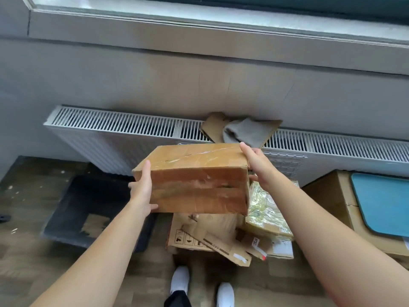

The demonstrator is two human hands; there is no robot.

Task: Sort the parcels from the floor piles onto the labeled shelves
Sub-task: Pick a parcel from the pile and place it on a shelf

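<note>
1. Starting out beyond the left hand [142, 191]: passing a black mat [73, 209] lying flat on the wood floor, and a white radiator [124, 127] running along the wall past both hands.
2. Gripping the near-left end of the brown parcel [194, 180] with the left hand, thumb lying up along the end face and a fingertip curling in under the bottom edge.
3. Holding the parcel between the two hands, clear above the floor pile [205, 231] of torn, flattened cartons, with the taped top facing up and scuffed tape showing along the near face.
4. Clamping the far-right corner with the right hand [257, 165], thumb pressing on the top edge and fingers reaching round the end. Keeping the hands apart, one at each end of the parcel.
5. Noting, just below the right hand, a film-wrapped parcel [265, 204] printed in yellow-green, and further right a large carton [332, 191] carrying a blue pad [382, 202].
6. Judging this as the pick-up step, with carrying and shelving not yet done and no shelves or labels in view.
7. Needing next, most likely, to find the parcel's address label, none showing on the faces seen here, then to turn away from the wall towards the matching shelf. Keeping both hands on seems wise, since the cardboard looks soft and dented.
</note>
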